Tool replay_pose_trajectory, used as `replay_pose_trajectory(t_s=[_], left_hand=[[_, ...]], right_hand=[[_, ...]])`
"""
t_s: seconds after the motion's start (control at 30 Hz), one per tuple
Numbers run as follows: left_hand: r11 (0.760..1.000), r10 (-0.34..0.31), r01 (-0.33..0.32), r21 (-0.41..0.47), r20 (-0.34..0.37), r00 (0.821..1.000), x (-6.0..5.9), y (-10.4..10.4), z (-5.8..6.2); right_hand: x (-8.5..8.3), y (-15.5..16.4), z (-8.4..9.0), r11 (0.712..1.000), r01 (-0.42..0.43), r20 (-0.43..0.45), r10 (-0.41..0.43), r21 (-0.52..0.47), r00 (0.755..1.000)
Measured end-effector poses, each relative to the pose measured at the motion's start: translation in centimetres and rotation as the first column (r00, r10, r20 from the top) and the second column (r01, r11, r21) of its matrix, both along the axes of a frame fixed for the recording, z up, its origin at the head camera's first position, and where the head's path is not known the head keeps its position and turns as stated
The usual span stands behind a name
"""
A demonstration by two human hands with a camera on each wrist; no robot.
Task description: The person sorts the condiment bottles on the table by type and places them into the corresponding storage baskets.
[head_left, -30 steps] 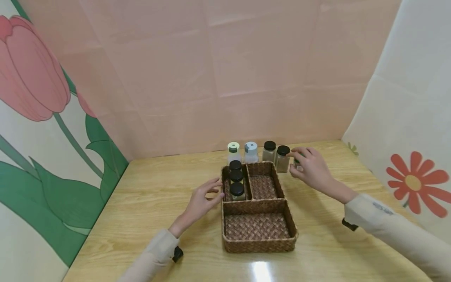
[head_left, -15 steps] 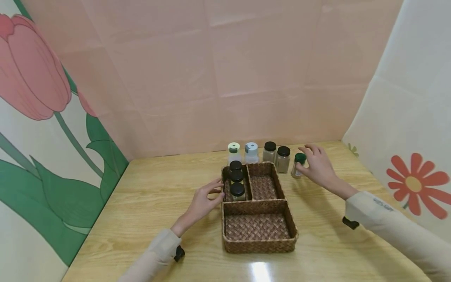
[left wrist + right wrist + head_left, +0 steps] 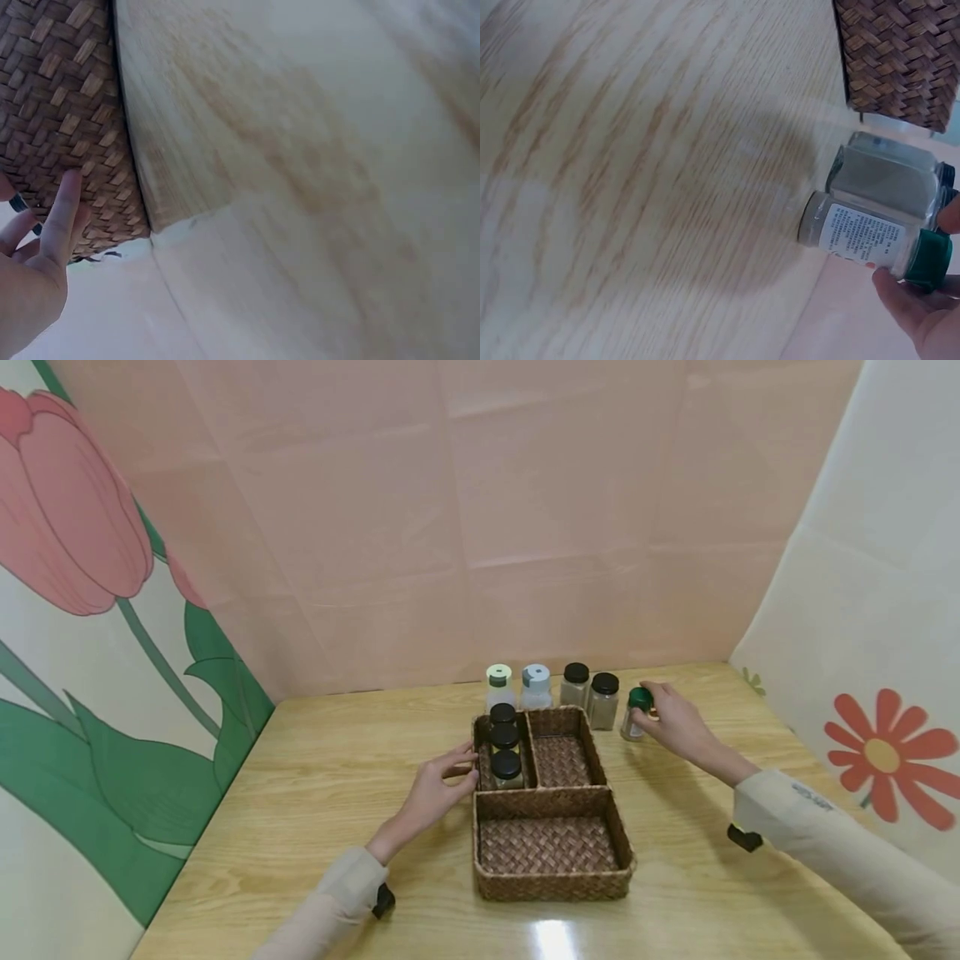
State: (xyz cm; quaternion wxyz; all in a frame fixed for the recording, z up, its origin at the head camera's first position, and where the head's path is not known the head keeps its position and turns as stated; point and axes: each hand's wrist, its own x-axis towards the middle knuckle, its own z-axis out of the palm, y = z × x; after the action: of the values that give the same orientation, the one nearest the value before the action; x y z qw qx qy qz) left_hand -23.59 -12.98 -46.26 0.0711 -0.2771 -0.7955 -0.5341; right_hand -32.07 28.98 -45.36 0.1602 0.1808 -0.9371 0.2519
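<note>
On pale wood-grain table [image 3: 337, 793], right hand [image 3: 675, 723] pinching green-capped jar [image 3: 636, 713], left hand [image 3: 433, 787] spread against woven basket [image 3: 551, 881].

Both arms in long, pale beige sleeves, loose-fitting, cuffs ending just short of the wrist. Left hand [image 3: 431, 792] and right hand [image 3: 675, 722] bare: no gloves. Small black device strapped under each wrist, at the cuff edge. Right sleeve carries a faint grey marking on the forearm.
</note>
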Motion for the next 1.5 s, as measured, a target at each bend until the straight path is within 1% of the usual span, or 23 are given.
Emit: replay_pose_trajectory(t_s=[0.13, 0.23, 0.4, 0.63, 0.8, 1.0, 1.1, 1.2, 1.3, 1.5], left_hand=[[1.0, -0.003, 0.002, 0.012, 0.015, 1.0, 0.9, 0.2, 1.3], [1.0, -0.003, 0.003, 0.019, 0.009, 1.0, 1.2, 0.2, 1.6], [1.0, 0.004, -0.004, 0.02, 0.004, 1.0, 1.3, 0.2, 1.7], [1.0, -0.005, 0.005, -0.001, 0.039, 0.999, 1.2, 0.2, 1.8], [0.999, -0.024, 0.021, 0.03, 0.081, 0.996, 1.3, 0.1, 1.7], [0.998, -0.026, 0.02, 0.06, 0.107, 0.994, 1.3, 0.1, 1.7], [0.997, -0.035, 0.025, 0.07, 0.133, 0.991, 1.2, 0.0, 1.8], [0.997, -0.039, 0.029, 0.069, 0.144, 0.989, 1.2, -0.1, 1.8], [0.997, -0.041, 0.031, 0.069, 0.152, 0.988, 1.2, 0.0, 1.8], [0.997, -0.035, 0.023, 0.073, 0.161, 0.986, 1.3, 0.1, 1.9]], right_hand=[[-0.1, 0.0, -0.3, 1.0, 0.001, -0.011, -0.001, -0.011, 1.0], [-0.1, 0.0, -0.3, 1.0, 0.002, -0.032, -0.002, -0.014, 0.999], [-0.1, 0.1, -0.3, 1.0, -0.007, -0.048, 0.007, -0.019, 0.999], [-0.1, 0.2, 0.0, 1.0, -0.007, -0.04, 0.007, -0.021, 0.999], [0.0, 0.1, 0.3, 0.999, -0.016, -0.046, 0.015, -0.028, 0.999], [0.2, -0.1, 1.0, 0.999, -0.023, -0.054, 0.021, -0.042, 0.998], [0.1, -0.1, 1.4, 0.999, -0.029, -0.047, 0.027, -0.042, 0.999], [0.2, -0.2, 2.1, 0.998, -0.036, -0.036, 0.034, -0.048, 0.999], [0.1, -0.2, 2.7, 0.998, -0.045, -0.056, 0.043, -0.046, 0.997], [0.3, -0.7, 3.5, 0.995, -0.084, -0.126, 0.076, -0.06, 0.989]])
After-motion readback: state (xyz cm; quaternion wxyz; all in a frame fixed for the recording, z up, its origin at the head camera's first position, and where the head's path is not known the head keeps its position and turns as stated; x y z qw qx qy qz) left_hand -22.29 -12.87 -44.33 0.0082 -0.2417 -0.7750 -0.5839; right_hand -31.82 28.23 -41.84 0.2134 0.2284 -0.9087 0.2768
